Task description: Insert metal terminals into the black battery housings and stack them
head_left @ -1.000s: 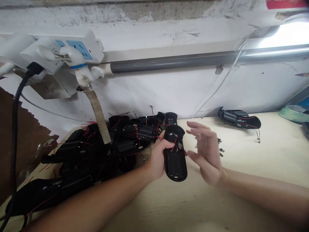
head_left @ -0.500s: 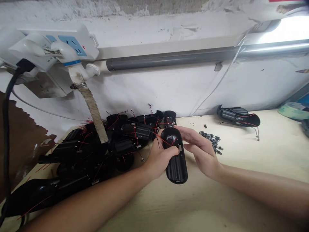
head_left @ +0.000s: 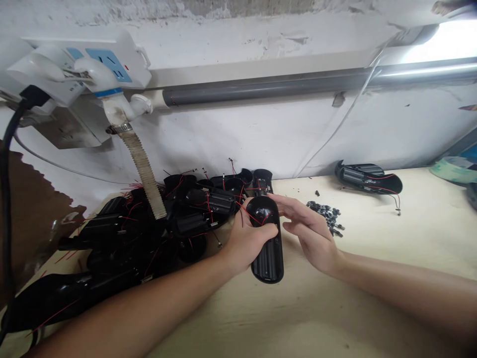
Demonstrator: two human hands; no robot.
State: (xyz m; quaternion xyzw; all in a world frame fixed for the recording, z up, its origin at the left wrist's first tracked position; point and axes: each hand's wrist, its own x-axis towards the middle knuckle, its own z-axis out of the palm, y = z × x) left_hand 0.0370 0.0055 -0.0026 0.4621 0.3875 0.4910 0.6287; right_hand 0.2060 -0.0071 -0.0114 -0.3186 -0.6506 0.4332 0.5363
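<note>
My left hand [head_left: 248, 243] is wrapped round a black plastic housing [head_left: 267, 263], its thumb pressed across the inside. The housing is long and rounded, with a ribbed lower part and a smooth hollow at the top. Red wires [head_left: 253, 216] run out of that hollow towards the left. Beside its right edge is my right hand [head_left: 311, 228], thumb and fingers apart. Its fingertips reach close to the top of the housing; whether they touch it I cannot tell. Small black parts [head_left: 328, 216] lie in a heap just beyond the right hand.
Many similar black housings [head_left: 194, 223] with red wires are piled at the left. One more housing [head_left: 368, 178] lies at the back right, near a roll of tape [head_left: 452, 169]. A ribbed hose [head_left: 143, 169] hangs down over the pile. Behind the table runs a grey pipe [head_left: 261, 89].
The housing in my left hand has turned slightly and its lower end has shifted left. My thumb now covers the small pale part inside it. My right hand has barely moved.
</note>
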